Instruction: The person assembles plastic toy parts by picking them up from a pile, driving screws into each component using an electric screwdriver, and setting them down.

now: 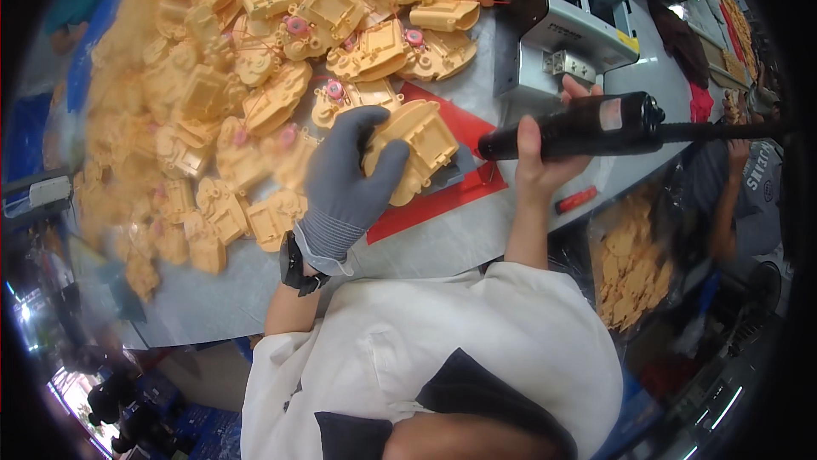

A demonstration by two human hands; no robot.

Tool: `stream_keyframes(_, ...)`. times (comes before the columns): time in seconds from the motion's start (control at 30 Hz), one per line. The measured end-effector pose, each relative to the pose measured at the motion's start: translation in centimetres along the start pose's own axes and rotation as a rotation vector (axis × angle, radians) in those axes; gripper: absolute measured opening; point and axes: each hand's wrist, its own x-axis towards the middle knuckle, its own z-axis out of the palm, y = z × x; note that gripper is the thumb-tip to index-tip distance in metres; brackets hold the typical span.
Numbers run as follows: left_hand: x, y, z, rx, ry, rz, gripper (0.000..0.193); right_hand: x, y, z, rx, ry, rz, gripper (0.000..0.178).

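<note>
My left hand, in a grey knit glove, grips a yellow plastic housing between thumb and fingers. The housing has a square recess on its upper face. My bare right hand is wrapped round a black electric screwdriver, lying nearly level with its nose toward the housing. A narrow gap separates the two, and the bit cannot be made out. Beneath the held housing, red strips mark the grey tabletop, with a dark flat patch between them.
Similar yellow housings heap up on the left and far side, several with pink round parts. At the far right stands a grey boxy machine. A small red piece lies near the edge. Beyond, a bag of yellow parts and another person.
</note>
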Motion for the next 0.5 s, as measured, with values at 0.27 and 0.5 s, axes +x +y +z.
stream_keyframes(0.27,0.6,-0.2,-0.4,0.567,-0.144,0.373,0.04,-0.9,-0.4,-0.1,0.108,0.002,0.105,0.084)
stream_keyframes(0.5,-0.9,1.6,-0.5,0.375,0.109,0.531,0.049,-0.3,-0.1,0.0,-0.053,0.011,-0.094,0.088)
